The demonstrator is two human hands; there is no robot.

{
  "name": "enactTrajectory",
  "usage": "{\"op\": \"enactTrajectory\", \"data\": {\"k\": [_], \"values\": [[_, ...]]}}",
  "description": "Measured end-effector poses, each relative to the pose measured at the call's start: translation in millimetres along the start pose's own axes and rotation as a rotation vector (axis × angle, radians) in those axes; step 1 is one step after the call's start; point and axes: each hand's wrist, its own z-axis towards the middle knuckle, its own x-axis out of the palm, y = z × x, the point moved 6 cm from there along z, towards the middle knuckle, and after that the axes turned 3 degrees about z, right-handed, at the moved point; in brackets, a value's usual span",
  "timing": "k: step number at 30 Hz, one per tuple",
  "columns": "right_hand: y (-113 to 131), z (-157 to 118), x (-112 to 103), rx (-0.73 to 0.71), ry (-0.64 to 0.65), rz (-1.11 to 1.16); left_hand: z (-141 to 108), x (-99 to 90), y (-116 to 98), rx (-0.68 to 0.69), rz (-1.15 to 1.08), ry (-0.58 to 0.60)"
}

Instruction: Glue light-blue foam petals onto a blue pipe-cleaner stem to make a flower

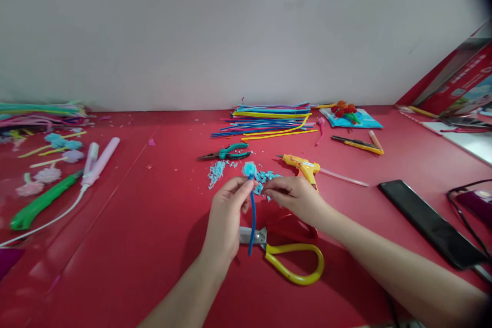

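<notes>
My left hand (232, 202) is closed, pinching a dark blue pipe cleaner (252, 215) just under its fluffy light-blue tip (249, 169). The stem hangs down in front of the scissors (294, 266), which lie on the table with one yellow and one red handle. To the right, my right hand (294, 195) has its thumb and fingers drawn together near light-blue clippings (263, 179); whether anything is between them is too small to make out. A second heap of finer light-blue fluff (217, 173) lies beyond my left hand.
Teal-handled pliers (230, 152) and a yellow glue gun (303, 165) lie beyond my hands. Bundled pipe cleaners (269, 120) rest by the wall. Rightward are a box cutter (357, 145) and a black phone (426, 220); leftward, a green-handled tool (46, 202) and a pink corded tool (100, 161).
</notes>
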Motion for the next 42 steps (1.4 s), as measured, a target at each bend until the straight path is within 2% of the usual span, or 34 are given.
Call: {"op": "enactTrajectory", "data": {"k": [2,4,6,8,11,14,18,21,27,30,32,34,37,42], "values": [[7,-4,-2,-0.045,0.069,-0.068,1,-7.5,-8,0.067,-0.083,-0.097],[15,-10,-1,-0.110,0.214,-0.152,3,-12.4,-14,0.088,-0.198,-0.133],[14,-14,-4,-0.108,0.305,-0.255,4,-15.6,-19,0.117,-0.250,-0.147],[4,-12,-15,-0.010,0.251,-0.393,4,-15.4,-19,0.109,-0.247,-0.135],[-15,-3,-29,0.121,0.080,-0.606,2,-8.1,-12,0.051,-0.197,-0.058],[-28,7,-19,0.117,0.076,-0.655,-1,0.7,-3,-0.004,-0.150,0.025],[-37,14,-1,0.104,0.093,-0.649,-1,4.3,2,-0.035,-0.110,0.044],[-35,14,-1,0.095,0.062,-0.578,-1,5.3,3,-0.043,-0.088,0.061],[-18,0,-15,0.073,0.006,-0.299,-3,6.6,9,-0.095,-0.006,0.086],[-15,-9,-16,0.128,0.015,0.041,-5,10.0,12,-0.120,0.039,0.123],[-15,-13,-17,0.191,-0.018,0.341,-6,13.1,15,-0.146,0.075,0.148],[-15,-15,-19,0.240,-0.060,0.538,-8,16.0,17,-0.173,0.110,0.166],[-10,-18,-24,0.291,-0.104,0.627,-10,19.0,19,-0.193,0.168,0.177],[-3,-22,-26,0.316,-0.106,0.556,-13,20.8,17,-0.175,0.274,0.174]]}}
